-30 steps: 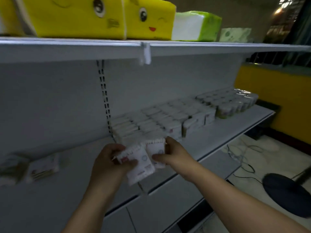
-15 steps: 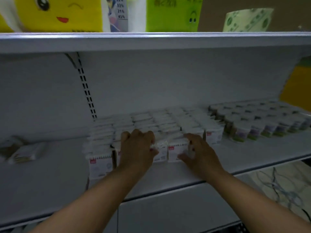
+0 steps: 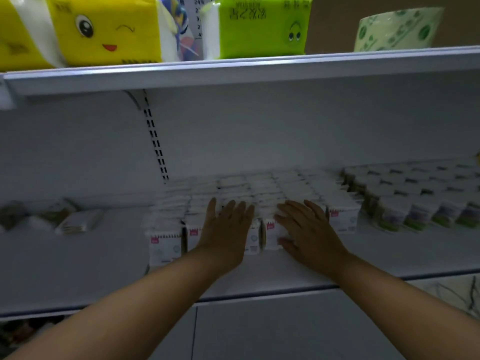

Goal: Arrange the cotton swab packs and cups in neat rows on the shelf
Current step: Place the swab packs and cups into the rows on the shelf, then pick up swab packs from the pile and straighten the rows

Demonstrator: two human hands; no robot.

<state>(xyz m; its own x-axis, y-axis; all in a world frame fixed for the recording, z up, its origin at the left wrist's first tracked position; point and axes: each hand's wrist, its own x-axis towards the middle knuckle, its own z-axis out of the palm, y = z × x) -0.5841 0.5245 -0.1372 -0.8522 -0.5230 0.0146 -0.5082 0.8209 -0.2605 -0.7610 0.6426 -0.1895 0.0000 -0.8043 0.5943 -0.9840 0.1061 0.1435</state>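
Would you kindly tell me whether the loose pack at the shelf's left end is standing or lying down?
Lying down: the loose pack rests flat on the shelf, apart from the upright rows.

Shop, white shelving (image 3: 233,74), rowed swab packs (image 3: 342,214), tissue packs (image 3: 109,32)

dim white back panel (image 3: 259,131) with a slotted upright (image 3: 155,141), upper shelf (image 3: 233,71), pale floor (image 3: 446,292) lower right
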